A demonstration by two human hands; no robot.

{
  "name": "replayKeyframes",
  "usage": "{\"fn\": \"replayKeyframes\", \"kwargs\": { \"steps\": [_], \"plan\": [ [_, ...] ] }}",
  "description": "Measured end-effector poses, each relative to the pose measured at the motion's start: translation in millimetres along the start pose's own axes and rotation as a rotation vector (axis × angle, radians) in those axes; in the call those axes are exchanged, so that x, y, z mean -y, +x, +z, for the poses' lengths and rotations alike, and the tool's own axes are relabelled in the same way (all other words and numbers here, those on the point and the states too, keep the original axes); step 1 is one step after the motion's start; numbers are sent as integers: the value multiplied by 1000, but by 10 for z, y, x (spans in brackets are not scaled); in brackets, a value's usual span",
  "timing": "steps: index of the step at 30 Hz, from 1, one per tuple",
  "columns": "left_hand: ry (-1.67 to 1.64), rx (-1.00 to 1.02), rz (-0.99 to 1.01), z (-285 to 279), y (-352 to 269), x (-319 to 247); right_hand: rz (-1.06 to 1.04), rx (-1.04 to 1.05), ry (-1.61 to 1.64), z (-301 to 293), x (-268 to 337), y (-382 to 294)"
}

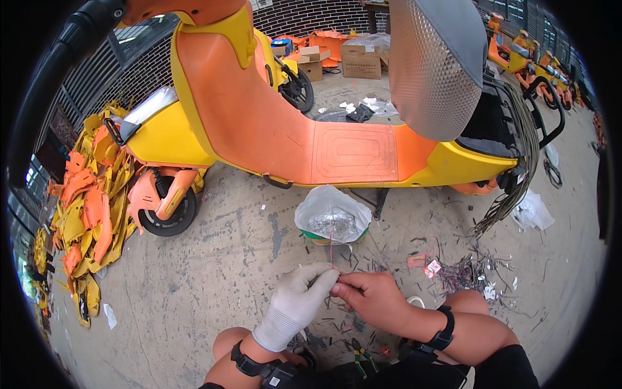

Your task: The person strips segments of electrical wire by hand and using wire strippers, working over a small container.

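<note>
My left hand (pixel 302 296), in a white knit glove, pinches a thin red wire (pixel 331 250) between thumb and fingers. My bare right hand (pixel 371 296) meets it, its thumb and forefinger closed on the wire beside the left fingertips. From my hands the wire runs up towards a bucket lined with a white plastic bag (pixel 311 214), which holds a tangle of thin wire pieces (pixel 335 224). Green-handled pliers (pixel 362 357) lie on the floor between my legs.
An orange and yellow scooter (pixel 354 150) stands across the view, a bundle of cables (pixel 522 160) hanging at its rear. Dark scraps (pixel 466 274) litter the floor at right. Body panels (pixel 92 199) are piled at left. Cardboard boxes (pixel 360 63) stand behind.
</note>
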State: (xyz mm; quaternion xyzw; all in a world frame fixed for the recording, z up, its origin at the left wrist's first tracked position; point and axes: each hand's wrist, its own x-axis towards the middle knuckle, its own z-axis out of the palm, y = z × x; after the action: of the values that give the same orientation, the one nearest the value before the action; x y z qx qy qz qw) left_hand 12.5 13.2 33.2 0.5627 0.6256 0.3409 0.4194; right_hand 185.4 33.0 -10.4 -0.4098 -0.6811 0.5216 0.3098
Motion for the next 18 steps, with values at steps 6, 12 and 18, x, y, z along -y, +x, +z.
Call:
{"fn": "replayKeyframes", "kwargs": {
  "steps": [6, 12, 18],
  "plan": [
    [116, -143, 89, 27, 27, 127, 30, -74, 103, -21, 69, -9],
    [163, -101, 85, 14, 28, 179, -3, -117, 45, -58, 57, 1],
    [189, 14, 36, -22, -5, 84, -120, -188, -192, -107, 99, 7]
  ]
}}
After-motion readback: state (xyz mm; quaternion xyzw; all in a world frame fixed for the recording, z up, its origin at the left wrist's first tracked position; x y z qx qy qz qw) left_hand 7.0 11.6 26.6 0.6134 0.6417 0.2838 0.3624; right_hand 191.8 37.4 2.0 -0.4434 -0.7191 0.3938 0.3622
